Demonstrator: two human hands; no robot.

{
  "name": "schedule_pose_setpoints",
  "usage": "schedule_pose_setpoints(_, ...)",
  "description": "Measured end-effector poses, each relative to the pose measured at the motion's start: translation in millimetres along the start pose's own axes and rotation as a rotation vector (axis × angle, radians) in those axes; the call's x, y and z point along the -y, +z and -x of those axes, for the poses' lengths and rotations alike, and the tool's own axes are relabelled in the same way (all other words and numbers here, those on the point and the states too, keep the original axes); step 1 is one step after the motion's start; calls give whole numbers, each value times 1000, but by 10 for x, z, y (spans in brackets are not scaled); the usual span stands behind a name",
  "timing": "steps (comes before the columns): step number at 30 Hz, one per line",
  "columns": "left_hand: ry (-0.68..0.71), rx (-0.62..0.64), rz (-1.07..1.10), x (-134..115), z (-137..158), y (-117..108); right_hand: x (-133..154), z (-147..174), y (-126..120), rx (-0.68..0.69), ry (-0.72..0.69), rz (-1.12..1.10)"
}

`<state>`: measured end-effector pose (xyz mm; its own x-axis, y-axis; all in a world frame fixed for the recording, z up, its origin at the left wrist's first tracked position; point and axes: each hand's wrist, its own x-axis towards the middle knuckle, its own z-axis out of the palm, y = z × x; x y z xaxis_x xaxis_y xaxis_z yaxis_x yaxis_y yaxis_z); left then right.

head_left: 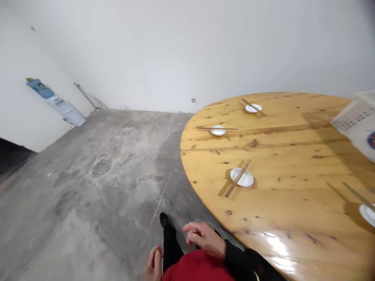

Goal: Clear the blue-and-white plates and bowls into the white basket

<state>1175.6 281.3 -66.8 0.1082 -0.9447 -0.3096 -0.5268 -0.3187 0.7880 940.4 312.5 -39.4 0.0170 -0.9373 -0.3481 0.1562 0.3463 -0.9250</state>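
Observation:
My right hand (206, 238) hangs in front of my body beside the near rim of the wooden table (281, 156). Its fingers are partly stretched and apart, with nothing in them. Lower down, my left hand (154, 263) has its fingers curled in, and no object shows in it. On the table the closest small white plate (247, 179) has chopsticks (234, 185) resting across it. Behind it stand a second plate (218, 132) and a third plate (255, 107), each with chopsticks laid over it. Neither hand touches these.
A white perforated basket (356, 119) stands at the table's right. Another plate (367, 214) with chopsticks is cut off by the right edge. Bare concrete floor (102, 187) lies to the left. A water dispenser (66, 109) stands by the left wall.

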Motion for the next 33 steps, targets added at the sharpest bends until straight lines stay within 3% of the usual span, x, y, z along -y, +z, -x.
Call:
schedule_pose_setpoints(3, 112, 164, -35, -199, -789, 94, 86, -391, -60, -152, -21, -53)
schedule_pose_setpoints(7, 250, 328, -124, -539, -1947, 8, 383, -1087, -12, -378, -61, -123)
schedule_pose_setpoints(11, 327, 331, -169, -934, -3019, -178, 793, -1867, 155, -539, -94, -167)
schedule_pose_setpoints(15, 370, 378, -293, -1404, -3872, -213, 1097, -2435, 267, -615, -136, -181)
schedule_pose_setpoints(19, 469, 542, -315, -1858, -4394, 61, 1209, -2725, 211, -749, -76, -228)
schedule_pose_setpoints(24, 576, 729, -285, -2314, -4643, 686, 1247, -3128, -90, -873, -16, -265)
schedule_pose_setpoints(28, 659, 821, -290, -2679, -4882, 1166, 1329, -3662, -482, -898, -23, -301)
schedule_pose_setpoints(33, 705, 805, -416, -3254, -5540, 1557, 1657, -4300, -1152, -931, -68, -387)
